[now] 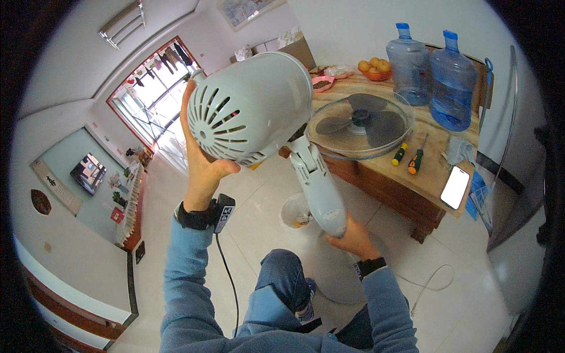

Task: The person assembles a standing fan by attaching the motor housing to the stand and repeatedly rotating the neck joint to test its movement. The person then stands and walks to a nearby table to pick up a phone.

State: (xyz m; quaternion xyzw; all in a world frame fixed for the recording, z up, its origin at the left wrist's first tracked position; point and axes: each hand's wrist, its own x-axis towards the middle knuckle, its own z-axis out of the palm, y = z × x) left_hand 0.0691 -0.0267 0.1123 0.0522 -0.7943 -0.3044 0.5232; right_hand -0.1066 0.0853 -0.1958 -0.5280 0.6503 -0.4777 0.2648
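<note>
A pale grey-green fan motor housing (259,106) with slotted vents fills the upper middle, tilted on its hinged neck (321,191). My left hand (203,167) grips the vented end from the left, thumb underneath and fingers up along the far side, partly hidden. Lower down, my right hand (356,238) is closed around the bottom of the neck. Below it, a round grey base (338,273) rests on the floor. Dark fan blades (376,120) lie in a round wire grille (329,152) on the wooden table, separate from the housing.
On the wooden table (435,156) are two screwdrivers (415,162) (399,154), a lit phone (455,187), two blue water jugs (408,65) (453,82) and a fruit bowl (376,75). A white bin (294,210) stands beneath my hands. A pale cord (426,285) trails over the floor.
</note>
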